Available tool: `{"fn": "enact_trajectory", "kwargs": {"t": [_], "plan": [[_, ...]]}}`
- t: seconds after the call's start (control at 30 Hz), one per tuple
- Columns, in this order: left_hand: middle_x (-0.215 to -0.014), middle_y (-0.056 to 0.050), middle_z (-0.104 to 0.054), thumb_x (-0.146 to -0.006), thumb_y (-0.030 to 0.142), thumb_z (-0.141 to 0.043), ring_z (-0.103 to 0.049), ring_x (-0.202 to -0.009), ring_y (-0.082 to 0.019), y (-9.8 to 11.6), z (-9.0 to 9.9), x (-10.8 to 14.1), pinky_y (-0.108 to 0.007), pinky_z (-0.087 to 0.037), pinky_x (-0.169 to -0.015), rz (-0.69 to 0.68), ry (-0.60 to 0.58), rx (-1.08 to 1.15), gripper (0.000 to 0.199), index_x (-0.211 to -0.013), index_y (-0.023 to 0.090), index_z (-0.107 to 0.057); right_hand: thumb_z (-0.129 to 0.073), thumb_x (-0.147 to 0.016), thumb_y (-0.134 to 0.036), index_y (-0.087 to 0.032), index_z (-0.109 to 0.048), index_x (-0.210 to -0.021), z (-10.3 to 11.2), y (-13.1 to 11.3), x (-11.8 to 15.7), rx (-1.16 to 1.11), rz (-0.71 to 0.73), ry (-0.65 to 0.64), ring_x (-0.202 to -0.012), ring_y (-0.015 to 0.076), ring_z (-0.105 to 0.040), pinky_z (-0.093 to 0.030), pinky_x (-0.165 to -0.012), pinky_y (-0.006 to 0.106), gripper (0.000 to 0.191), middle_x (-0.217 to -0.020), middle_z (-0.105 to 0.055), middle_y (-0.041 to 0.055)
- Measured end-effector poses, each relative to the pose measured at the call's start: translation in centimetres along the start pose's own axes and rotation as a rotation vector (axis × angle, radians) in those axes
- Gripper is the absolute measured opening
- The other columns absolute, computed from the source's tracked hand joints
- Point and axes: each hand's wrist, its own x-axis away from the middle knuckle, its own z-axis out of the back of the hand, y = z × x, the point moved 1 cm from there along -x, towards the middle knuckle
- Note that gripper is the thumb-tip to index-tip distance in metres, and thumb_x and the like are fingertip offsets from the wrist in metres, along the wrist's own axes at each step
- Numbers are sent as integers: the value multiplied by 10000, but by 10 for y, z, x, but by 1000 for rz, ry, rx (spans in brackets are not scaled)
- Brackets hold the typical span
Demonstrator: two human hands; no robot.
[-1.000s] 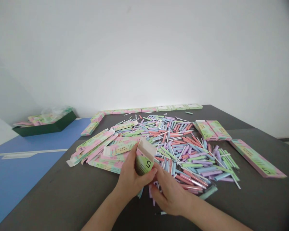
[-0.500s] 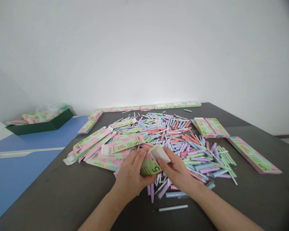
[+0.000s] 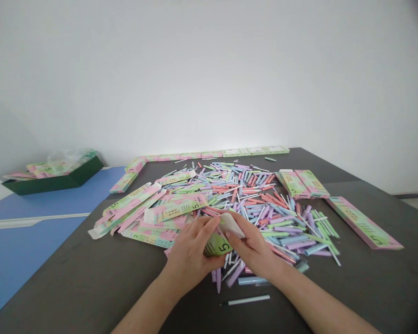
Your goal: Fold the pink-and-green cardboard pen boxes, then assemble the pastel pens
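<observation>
I have both hands on my head-camera feed, working over the near edge of the pile of pens (image 3: 264, 208), which I use as my reference. The left hand (image 3: 191, 250) is grasping a green-and-pink box (image 3: 218, 243) marked with a 5, its fingers wrapped over the top and the thumb beneath. The right hand (image 3: 252, 241) is pinching the white flap (image 3: 235, 226) at the end of that same box. So I read the box as held between both hands, in front of the pile; how far the flap is folded I cannot tell, because the fingers cover part of it

Just in front of the pile I see a slim white stick (image 3: 249, 300) with a dark tip, lying on the dark table (image 3: 90, 283). Left of the pile, and partly overlapping it, I have loose cartons (image 3: 176, 211), some with end flaps open. Right of the pile lie two boxes (image 3: 292, 184) side by side, and a single box (image 3: 364, 225) farther right. Beyond the pile, a row of boxes (image 3: 212, 155) runs along the wall (image 3: 209, 69). Well to the left of the pile, a dark green tray (image 3: 55, 184) sits on a blue table (image 3: 21, 269), carrying more cartons and clear plastic
</observation>
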Motion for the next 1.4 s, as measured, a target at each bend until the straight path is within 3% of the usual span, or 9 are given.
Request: {"fn": "enact_trajectory", "kwargs": {"t": [0.1, 0.23, 0.33, 0.43, 0.57, 0.83, 1.17, 1.4], "plan": [[-1155, -107, -574, -724, 199, -703, -586, -997, -262, 0, 0, 0, -403, -514, -822, 23, -6, 29, 622, -1277, 212, -419, -431, -979, -323, -278, -460, -1404, 0, 2, 2, -63, 18, 9, -1255, 241, -506, -406, -1064, 405, 428, -1392, -537, 55], [-1171, -113, -568, -758, 240, -685, -583, -1003, -269, 1, 0, -1, -418, -517, -822, 25, -15, 45, 572, -1262, 214, -415, -318, -1007, -412, -262, -548, -1338, -5, 0, 1, -206, -113, 46, -1207, 250, -564, -456, -1032, 432, 430, -1380, -557, 60], [-1187, -115, -571, -769, 253, -681, -585, -1023, -277, 1, -1, -1, -437, -513, -847, 32, -35, 24, 570, -1266, 222, -404, -319, -1008, -408, -252, -590, -1300, -8, -7, -1, -179, -132, 53, -1263, 242, -523, -369, -1116, 449, 428, -1360, -579, 56], [-1203, -121, -574, -767, 241, -678, -586, -1060, -285, 0, -2, -1, -447, -507, -881, 38, -20, -11, 584, -1272, 216, -385, -325, -1010, -364, -255, -516, -1379, -9, -11, -1, -155, -102, 1, -1364, 220, -414, -263, -1176, 453, 430, -1438, -509, 54], [-1180, -137, -591, -755, 227, -665, -590, -1097, -294, -3, -5, 1, -446, -504, -899, 16, 20, -65, 588, -1262, 183, -369, -366, -995, -298, -252, -386, -1469, -12, -11, 1, -90, -126, -64, -1402, 208, -355, -227, -1189, 451, 477, -1509, -416, 67], [-1170, -180, -609, -744, 261, -675, -607, -1074, -318, -2, -8, 2, -453, -512, -885, -14, 31, -165, 666, -1300, 125, -335, -329, -994, -209, -221, -417, -1439, -18, -6, -4, -60, -122, -10, -1343, 192, -441, -318, -1151, 395, 454, -1432, -508, 70], [-1158, -183, -617, -783, 330, -675, -613, -1024, -338, 2, -7, 0, -471, -518, -852, -30, -17, -203, 694, -1348, 122, -330, -320, -987, -194, -245, -321, -1500, -17, -7, 1, 123, -57, -18, -1327, 223, -470, -332, -1144, 467, 516, -1431, -512, 92], [-1180, -206, -609, -867, 277, -533, -598, -1068, -336, -3, -9, 2, -473, -497, -865, -33, -53, -238, 609, -1396, 109, -283, -397, -950, -198, -185, -77, -1557, -28, -3, 9, 290, -2, -102, -1392, 269, -374, -344, -1128, 509, 687, -1505, -392, 163]]}}
